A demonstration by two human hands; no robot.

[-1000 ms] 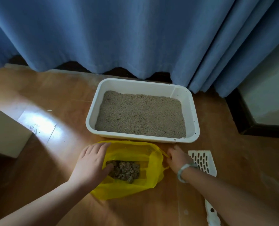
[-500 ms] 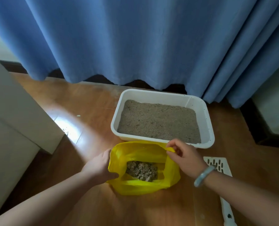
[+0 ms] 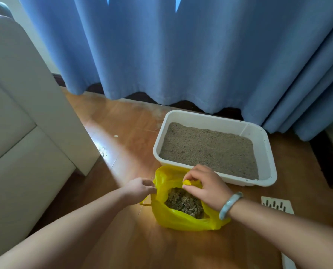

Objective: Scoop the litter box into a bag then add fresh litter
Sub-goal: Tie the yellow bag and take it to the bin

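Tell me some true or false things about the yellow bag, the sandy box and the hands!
1. Both hands pinch the yellow bag. True: the left hand and the right hand each grip its edge.
2. The bag is empty. False: brownish clumps lie inside.
3. The litter box holds sandy litter. True.
4. The right hand holds the white scoop. False: the scoop lies on the floor.
5. The curtain is red. False: it is blue.

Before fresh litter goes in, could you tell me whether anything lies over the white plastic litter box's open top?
Nothing visible does. The white plastic litter box is uncovered; the right hand and left hand, pinching the yellow plastic bag, stay at its near rim.
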